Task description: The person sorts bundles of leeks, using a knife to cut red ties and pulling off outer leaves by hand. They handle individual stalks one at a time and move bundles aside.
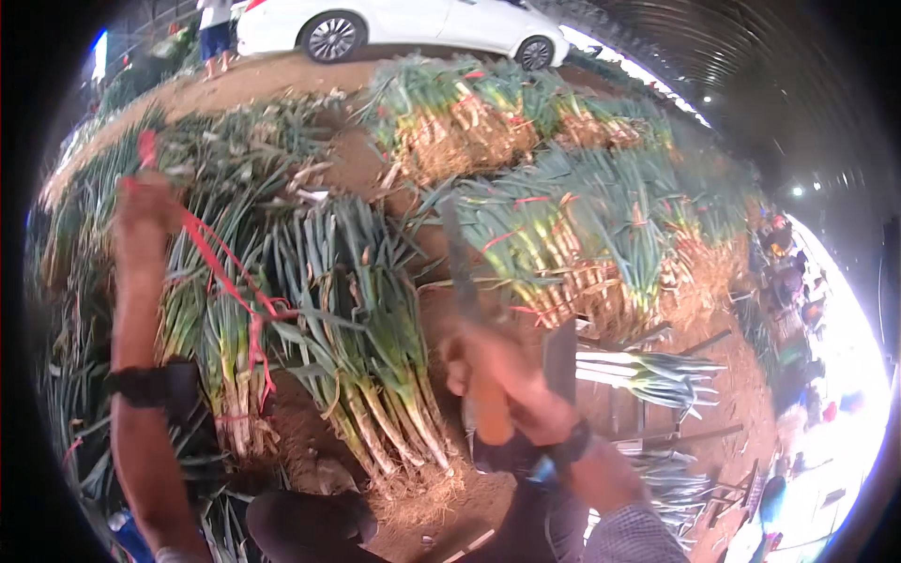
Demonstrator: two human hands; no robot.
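The left hand (143, 218) is gripping a red string (223, 272) and pulling it taut from a leek bundle (235, 357) lying on the dirt ground (361, 159). The right hand (502, 380) is closing around a knife (466, 281), its blade pointing up, just beside a second bundle (375, 366).

Leek bundles (375, 357) lay on the dirt ground (347, 159) ahead. Behind them sat more bundles (582, 244), and a car (404, 23) stood farthest back. Trimmed leeks (648, 371) rested to the right.
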